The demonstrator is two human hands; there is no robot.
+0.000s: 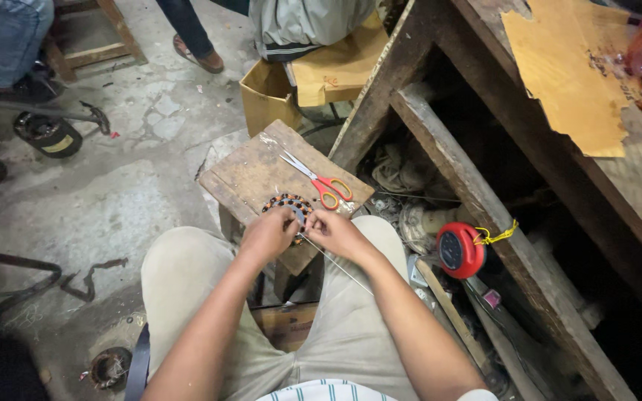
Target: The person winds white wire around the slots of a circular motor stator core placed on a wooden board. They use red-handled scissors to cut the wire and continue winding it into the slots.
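On the small wooden table [250, 174] between your knees lies the round motor stator [289, 204], a ring with orange-brown copper coils, at the edge nearest you. Your left hand [267, 235] is curled over its near left rim, fingers closed down onto the windings; your right hand [336, 232] is pinched shut at its near right rim, seemingly on a thin pale wire or rod [339, 266] that runs from the stator back over your right thigh. Just what each fingertip pinches is hidden by the knuckles.

Judge the stator as dense and stiff in its metal core, so it should sit steady under light pressure, but the coil wire looks fine and easily nicked or kinked. Hold it by the outer rim of the core, not by the coils, and keep the thin wire from bending sharply.

Beyond the stator, nearly touching its far right side, lie orange-handled scissors [324, 186] with blades pointing away from you; mind them if you turn the ring. Right of the stator, well apart, a red round reel [458, 249] hangs by a yellow cord on the leg of a big wooden workbench [484, 215]. Far beyond the stator stand a cardboard box [265, 93] and another person's sandalled foot [200, 56]
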